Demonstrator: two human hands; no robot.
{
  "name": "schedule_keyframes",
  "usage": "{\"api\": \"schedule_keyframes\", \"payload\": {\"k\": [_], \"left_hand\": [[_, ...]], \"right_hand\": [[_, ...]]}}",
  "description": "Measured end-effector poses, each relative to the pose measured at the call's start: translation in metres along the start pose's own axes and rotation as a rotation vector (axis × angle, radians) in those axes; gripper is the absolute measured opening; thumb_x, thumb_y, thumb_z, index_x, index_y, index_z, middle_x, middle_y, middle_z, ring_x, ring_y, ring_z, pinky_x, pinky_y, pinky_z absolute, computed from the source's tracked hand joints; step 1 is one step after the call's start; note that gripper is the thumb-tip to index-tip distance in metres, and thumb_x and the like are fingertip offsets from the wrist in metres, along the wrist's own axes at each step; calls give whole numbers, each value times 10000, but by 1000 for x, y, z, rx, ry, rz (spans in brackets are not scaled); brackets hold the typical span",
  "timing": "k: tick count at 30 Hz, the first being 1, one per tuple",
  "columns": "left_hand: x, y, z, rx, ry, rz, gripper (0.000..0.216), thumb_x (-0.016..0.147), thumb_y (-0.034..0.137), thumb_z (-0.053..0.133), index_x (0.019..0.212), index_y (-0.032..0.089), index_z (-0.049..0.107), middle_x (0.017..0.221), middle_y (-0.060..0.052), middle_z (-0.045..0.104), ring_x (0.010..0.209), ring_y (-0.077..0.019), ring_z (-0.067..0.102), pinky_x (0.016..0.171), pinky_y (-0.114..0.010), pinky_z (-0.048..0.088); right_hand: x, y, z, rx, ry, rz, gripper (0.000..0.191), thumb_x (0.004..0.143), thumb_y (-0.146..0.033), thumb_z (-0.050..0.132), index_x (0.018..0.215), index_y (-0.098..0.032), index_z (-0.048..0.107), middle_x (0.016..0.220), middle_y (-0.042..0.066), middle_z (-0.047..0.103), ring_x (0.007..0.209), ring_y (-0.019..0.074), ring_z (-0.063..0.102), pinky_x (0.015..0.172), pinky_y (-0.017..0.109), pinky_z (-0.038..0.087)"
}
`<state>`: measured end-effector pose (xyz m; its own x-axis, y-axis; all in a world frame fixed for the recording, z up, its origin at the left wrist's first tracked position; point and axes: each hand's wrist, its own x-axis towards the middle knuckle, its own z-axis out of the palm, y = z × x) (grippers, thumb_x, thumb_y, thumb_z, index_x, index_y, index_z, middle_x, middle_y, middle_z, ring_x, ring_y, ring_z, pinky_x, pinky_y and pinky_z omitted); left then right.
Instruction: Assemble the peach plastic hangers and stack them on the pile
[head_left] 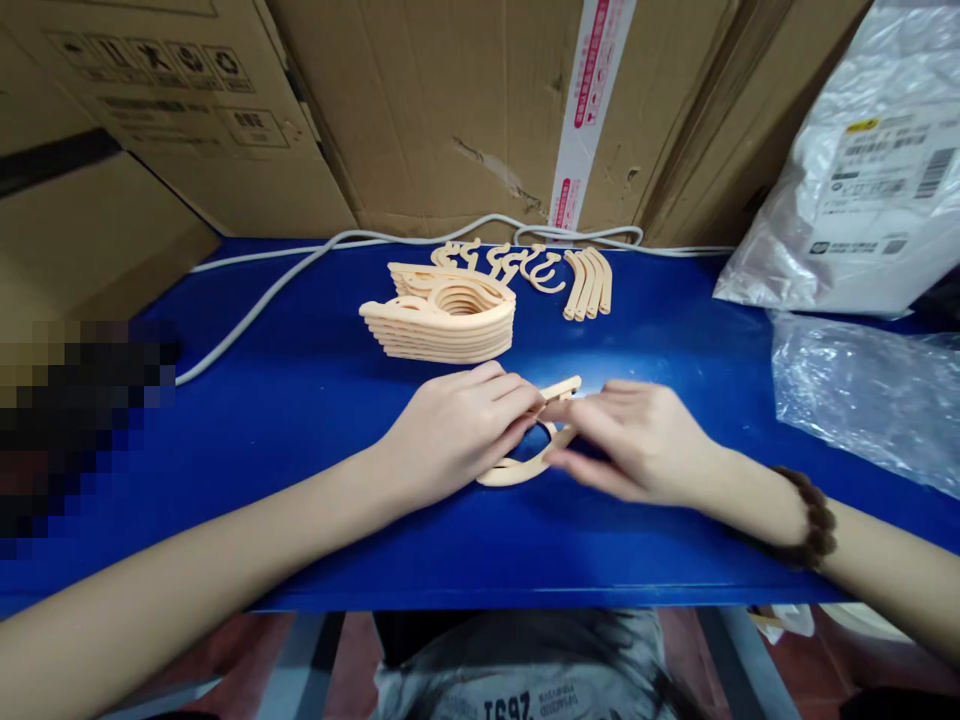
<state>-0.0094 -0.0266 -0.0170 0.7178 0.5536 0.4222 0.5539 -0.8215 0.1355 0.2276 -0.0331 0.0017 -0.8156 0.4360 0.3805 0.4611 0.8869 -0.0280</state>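
My left hand is closed on the left side of a beige plastic folding hanger low over the blue table. From the other side my right hand grips the same hanger, its thumb on the lower curved part. The fingers of both hands meet near the hanger's upper edge and cover part of it. Just beyond them is a neat stack of beige folding hangers. Behind the stack lie several loose beige hanger hooks. Several curved beige hanger arms sit side by side to their right.
Cardboard boxes stand along the back of the blue table. A white cable runs across the left and rear. At the right are a white shipping bag and a clear plastic bag.
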Motion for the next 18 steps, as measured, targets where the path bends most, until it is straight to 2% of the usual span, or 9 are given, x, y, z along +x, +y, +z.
{"api": "schedule_keyframes", "payload": {"k": [1,3,5,8,11,15,18], "left_hand": [[0,0,1,11,6,8,202,1070,228,520,1060,163,711,1051,-42,779,955,-191,703,817,-292,553],[1,0,2,30,36,26,214,1072,220,515,1062,157,719,1040,-40,786,931,-189,710,805,-291,560],[2,0,3,52,83,49,207,1064,206,530,1056,147,728,1026,-35,794,893,-186,714,778,-287,564],[2,-1,5,99,143,96,194,1052,198,559,1025,143,742,1014,-29,804,840,-175,711,727,-272,557],[2,-1,5,141,160,137,176,1038,188,588,985,165,754,1028,-9,810,805,-159,701,691,-258,547],[2,-2,5,181,163,157,160,1026,171,606,978,179,759,1057,8,811,782,-148,691,660,-257,536],[2,-3,7,191,167,164,143,1016,173,626,959,176,758,1061,10,812,780,-151,688,641,-267,524]], "right_hand": [[5,8,-5,-40,21,64,348,1093,-375,397,1011,-173,669,790,35,751,607,149,599,611,314,376],[21,30,-15,-179,-50,227,379,1080,-370,393,890,-195,670,720,40,709,590,167,569,593,324,330],[45,59,-22,-290,-149,319,364,1052,-372,403,928,-186,691,826,88,726,675,208,605,586,338,292],[86,100,-22,-427,-235,307,377,1031,-326,384,1034,-152,718,1032,160,735,840,264,649,633,360,313],[125,126,-10,-517,-254,322,395,1024,-267,372,1083,-126,737,1108,188,732,944,297,666,701,380,384],[159,135,13,-542,-352,307,253,947,-180,528,1022,-104,757,1060,162,751,978,306,702,742,373,459],[173,137,27,-537,-406,279,226,965,-165,552,1032,-85,753,1037,131,752,1030,316,709,841,422,506]]}}
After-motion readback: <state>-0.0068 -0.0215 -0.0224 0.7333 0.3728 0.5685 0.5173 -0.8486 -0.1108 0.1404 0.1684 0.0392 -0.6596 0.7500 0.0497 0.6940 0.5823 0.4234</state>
